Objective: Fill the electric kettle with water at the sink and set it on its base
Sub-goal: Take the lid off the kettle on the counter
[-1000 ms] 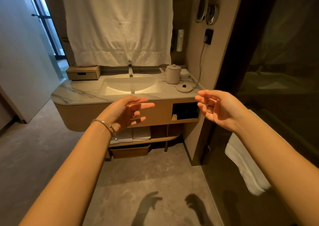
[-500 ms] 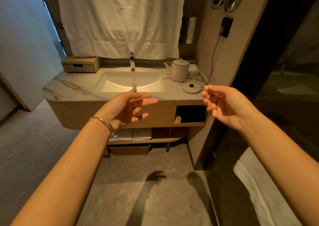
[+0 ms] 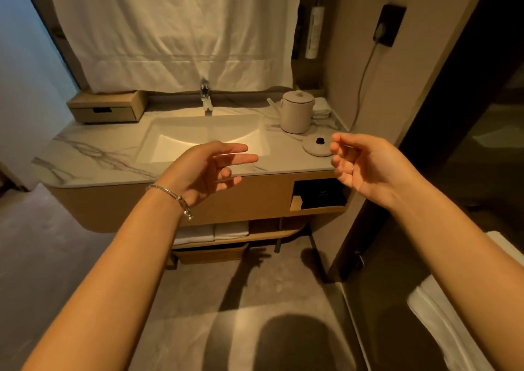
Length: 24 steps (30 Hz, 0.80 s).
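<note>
I am only at the approach: my left grip (image 3: 204,169) and right grip (image 3: 365,166) are loosely open, holding nothing. Next I must reach the electric kettle (image 3: 297,112), far right on the worktop (image 3: 93,158), just beyond its base (image 3: 316,146).

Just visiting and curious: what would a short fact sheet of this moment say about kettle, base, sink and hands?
kettle: upright on the counter, right of the sink, lid on, off its base
base: round disc in front of the kettle, nothing on it
tap: no stream visible
left hand: open, empty, raised before the counter
right hand: loosely curled, empty, raised
progress: kettle untouched
</note>
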Motion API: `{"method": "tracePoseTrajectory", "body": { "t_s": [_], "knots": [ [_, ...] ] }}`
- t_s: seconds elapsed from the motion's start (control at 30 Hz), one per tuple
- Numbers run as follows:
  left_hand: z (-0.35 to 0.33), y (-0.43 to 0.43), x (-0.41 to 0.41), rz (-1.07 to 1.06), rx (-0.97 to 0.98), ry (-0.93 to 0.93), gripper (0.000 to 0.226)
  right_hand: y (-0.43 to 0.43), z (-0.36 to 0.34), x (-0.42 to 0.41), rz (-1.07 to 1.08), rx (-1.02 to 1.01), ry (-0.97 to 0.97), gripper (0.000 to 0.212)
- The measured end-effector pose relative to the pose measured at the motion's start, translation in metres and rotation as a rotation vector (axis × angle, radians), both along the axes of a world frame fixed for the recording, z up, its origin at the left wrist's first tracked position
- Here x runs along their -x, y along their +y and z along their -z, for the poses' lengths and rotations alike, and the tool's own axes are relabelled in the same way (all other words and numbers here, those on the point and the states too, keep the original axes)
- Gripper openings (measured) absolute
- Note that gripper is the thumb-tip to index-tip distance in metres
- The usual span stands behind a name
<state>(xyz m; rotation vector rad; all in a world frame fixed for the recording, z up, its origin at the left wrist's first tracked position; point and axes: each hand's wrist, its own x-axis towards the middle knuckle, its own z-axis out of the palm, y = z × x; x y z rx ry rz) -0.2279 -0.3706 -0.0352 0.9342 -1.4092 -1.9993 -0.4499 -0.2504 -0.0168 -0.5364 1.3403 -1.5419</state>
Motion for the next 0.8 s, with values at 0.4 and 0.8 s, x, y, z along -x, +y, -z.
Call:
{"method": "tracePoseTrajectory", "body": {
  "t_s": [0.4,0.8],
  "knots": [
    [0.013,-0.085,0.101,0.042,-0.027,-0.013,0.031,-0.076,0.009,0.09,-0.021,-0.002,0.006,0.018],
    [0.022,-0.166,0.16,0.002,-0.011,-0.034,0.028,-0.166,0.027,0.156,-0.022,0.019,-0.082,0.017]
  ]
}}
